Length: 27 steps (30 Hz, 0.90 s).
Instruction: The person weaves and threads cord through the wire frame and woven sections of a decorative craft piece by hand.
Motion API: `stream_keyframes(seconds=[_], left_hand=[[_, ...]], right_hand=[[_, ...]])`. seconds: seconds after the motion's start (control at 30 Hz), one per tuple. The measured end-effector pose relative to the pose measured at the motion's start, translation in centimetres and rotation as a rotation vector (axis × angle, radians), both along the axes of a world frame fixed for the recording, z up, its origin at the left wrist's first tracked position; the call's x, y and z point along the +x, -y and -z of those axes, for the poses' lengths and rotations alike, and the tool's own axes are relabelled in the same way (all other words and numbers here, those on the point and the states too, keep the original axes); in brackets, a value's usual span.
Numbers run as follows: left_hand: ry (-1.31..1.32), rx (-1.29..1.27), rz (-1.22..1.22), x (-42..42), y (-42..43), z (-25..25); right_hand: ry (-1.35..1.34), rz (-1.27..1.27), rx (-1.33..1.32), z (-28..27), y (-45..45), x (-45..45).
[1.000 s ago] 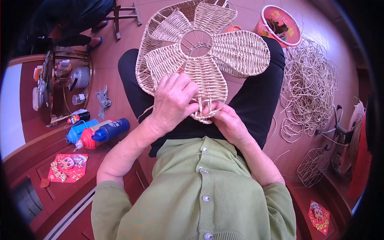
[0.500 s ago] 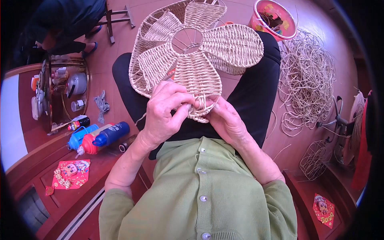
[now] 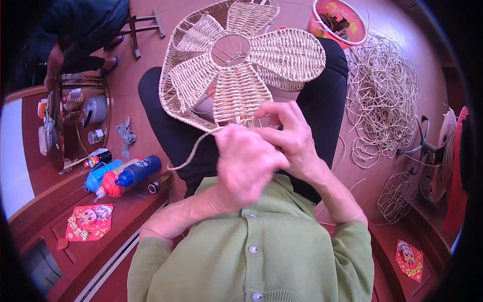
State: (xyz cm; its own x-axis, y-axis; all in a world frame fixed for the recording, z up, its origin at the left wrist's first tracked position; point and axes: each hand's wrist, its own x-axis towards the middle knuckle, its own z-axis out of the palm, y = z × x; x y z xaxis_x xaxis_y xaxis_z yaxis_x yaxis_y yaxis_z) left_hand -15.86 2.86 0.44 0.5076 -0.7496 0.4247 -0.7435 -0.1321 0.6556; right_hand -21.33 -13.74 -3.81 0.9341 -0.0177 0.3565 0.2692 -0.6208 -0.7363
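Note:
A flower-shaped woven straw basket rests across my lap, its petals set around a round opening with spokes. My right hand is closed, its bent fingers and thumb gripping the lower petal's bottom edge. My left hand is blurred and curled just below that edge, near the right fingers. A loose straw cord curves from the left up to the top of my left hand, which looks closed on it. The petal's end is partly hidden behind both hands.
A heap of straw cord lies on the floor at right, beside a pink bucket. At left are thermos flasks, a wheeled rack and a grey cloth. Another person bends at the upper left.
My left hand has moved down and right, away from the petal edge, and turned over. My right hand has shifted up with its fingers bent. The basket has slid slightly left.

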Motion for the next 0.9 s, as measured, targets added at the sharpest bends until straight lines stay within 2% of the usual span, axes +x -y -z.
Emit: stream_keyframes(seconds=[0.03, 0.07, 0.13, 0.2, 0.3, 0.37, 0.43, 0.5, 0.57, 0.6, 0.63, 0.67, 0.7, 0.77, 0.83, 0.87, 0.9], left_hand=[[-0.006, -0.043, 0.114, 0.0, 0.0, -0.7], [0.006, -0.046, 0.103, 0.0, -0.2, -0.9], [-0.018, -0.153, -0.024, 0.5, -1.1, -1.1], [-0.059, -0.140, -0.215, 1.7, -3.3, 0.6], [0.007, -0.041, -0.271, 2.4, -5.5, 1.9], [0.071, 0.054, -0.247, 2.1, -6.0, 2.4], [0.118, 0.089, -0.280, 2.1, -6.4, 2.2], [0.158, 0.127, -0.318, 2.3, -6.3, 2.7], [0.166, 0.142, -0.277, 2.6, -6.1, 2.7], [0.179, 0.164, -0.239, 2.8, -6.0, 2.7], [0.187, 0.162, -0.221, 2.7, -5.6, 2.8], [0.183, 0.166, -0.220, 2.5, -5.5, 3.0], [0.186, 0.188, -0.210, 2.5, -5.3, 3.4], [0.172, 0.215, -0.214, 2.4, -5.4, 3.9], [0.183, 0.231, -0.202, 2.5, -5.3, 4.0], [0.191, 0.242, -0.197, 2.5, -5.2, 4.0], [0.180, 0.257, -0.202, 2.4, -4.9, 3.8]], right_hand=[[0.025, -0.043, 0.080, 0.5, 0.0, 0.6], [0.036, -0.055, 0.076, 0.1, 0.4, 0.8], [0.167, -0.052, -0.151, -1.4, 2.4, 0.9], [0.224, -0.058, -0.555, -2.4, 6.1, -0.3], [0.163, 0.217, -0.907, -2.9, 18.1, -5.4], [-0.072, 0.464, -1.051, -2.0, 32.4, -17.7], [-0.371, 0.693, -1.201, -1.2, 47.8, -34.3], [-0.816, 0.819, -1.272, -2.3, 55.5, -46.3], [-1.344, 0.746, -1.065, -2.3, 52.5, -49.6], [-1.431, 0.716, -0.960, -1.8, 49.3, -47.9], [-1.328, 0.726, -0.908, 0.3, 47.1, -44.4], [-1.104, 0.887, -0.898, 1.0, 42.3, -37.0], [-0.693, 0.925, -0.552, -1.1, 31.6, -25.6], [-0.414, 0.737, 0.032, -2.3, 16.5, -12.0], [-0.448, 0.364, 0.284, -3.3, 6.8, -5.7], [-0.598, 0.257, 0.476, -3.5, 3.9, -4.4], [-0.544, 0.141, 0.415, -2.9, 2.5, -3.6]])
